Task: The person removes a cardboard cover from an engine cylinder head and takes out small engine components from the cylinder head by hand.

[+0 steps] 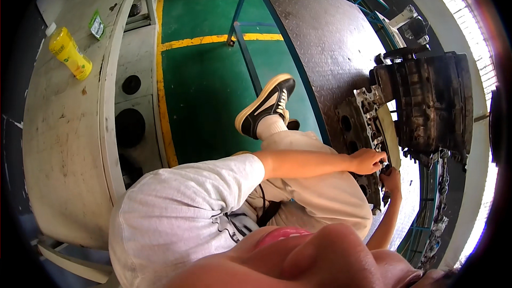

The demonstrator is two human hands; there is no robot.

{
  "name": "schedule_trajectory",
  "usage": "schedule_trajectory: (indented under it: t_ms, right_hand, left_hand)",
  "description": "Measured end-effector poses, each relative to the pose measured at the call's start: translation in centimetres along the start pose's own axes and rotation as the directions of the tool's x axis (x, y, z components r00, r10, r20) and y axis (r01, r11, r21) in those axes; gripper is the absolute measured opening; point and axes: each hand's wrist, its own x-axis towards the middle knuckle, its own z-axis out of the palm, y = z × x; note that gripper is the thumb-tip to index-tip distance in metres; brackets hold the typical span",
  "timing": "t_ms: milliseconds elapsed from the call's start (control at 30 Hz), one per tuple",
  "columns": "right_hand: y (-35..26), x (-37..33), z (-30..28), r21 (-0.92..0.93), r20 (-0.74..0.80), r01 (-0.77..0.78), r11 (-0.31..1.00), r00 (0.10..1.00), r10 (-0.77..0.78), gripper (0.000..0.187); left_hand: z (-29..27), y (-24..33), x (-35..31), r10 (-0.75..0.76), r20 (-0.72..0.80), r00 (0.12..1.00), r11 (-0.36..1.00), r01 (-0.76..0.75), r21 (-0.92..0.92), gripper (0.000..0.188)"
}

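Observation:
On the right, a metal engine cylinder head (349, 120) with round openings along its side lies on a steel checker-plate table (325, 26). Both hands meet over its near end. My left hand (367, 161) reaches in from the left with its fingers curled in a pinch. Close beside it, my right hand (392, 182) has bent fingers closed at a small dark part (384, 167). What each set of fingertips grips is too small to make out. A tan flat strip (388, 128) lies along the cylinder head's right side.
A large dark engine block (434, 101) stands just beyond the cylinder head, at the right. To the left is a worn cream workbench (64, 144) with a yellow bottle (70, 53) and a small green packet (97, 25). Yellow lines cross the green floor (197, 85).

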Motion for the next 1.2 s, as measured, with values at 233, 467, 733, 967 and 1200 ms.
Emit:
schedule_trajectory:
  t_ms: [233,467,733,967,1200]
  right_hand:
    - [0.8,0.3,0.6,0.111,-0.13,0.097,0.989,0.988,-0.082,0.028]
    - [0.2,-0.7,0.5,0.087,-0.12,0.086,0.992,0.99,-0.076,0.029]
    - [0.4,-1.4,0.7,0.19,-0.244,0.117,0.975,0.967,-0.068,0.023]
    - [0.1,-1.5,0.1,0.114,-0.201,0.112,0.987,0.976,-0.088,0.024]
    - [-2.2,-2.9,-0.2,0.004,-0.223,0.113,0.994,0.969,-0.109,0.02]
  left_hand:
    - [0.2,-0.2,-0.1,-0.001,0.016,1.0,1.0,0.002,-0.015,0.018]
    - [0.2,-0.7,-0.2,-0.029,0.05,0.998,1.0,0.029,0.002,0.018]
    - [0.7,-0.4,0.1,-0.013,0.053,0.999,0.999,0.014,-0.031,0.017]
    - [0.4,-0.2,0.3,-0.054,0.054,0.997,0.998,0.055,-0.027,0.021]
    - [0.4,-0.8,-0.2,-0.045,-0.003,0.999,0.999,0.045,0.021,0.023]
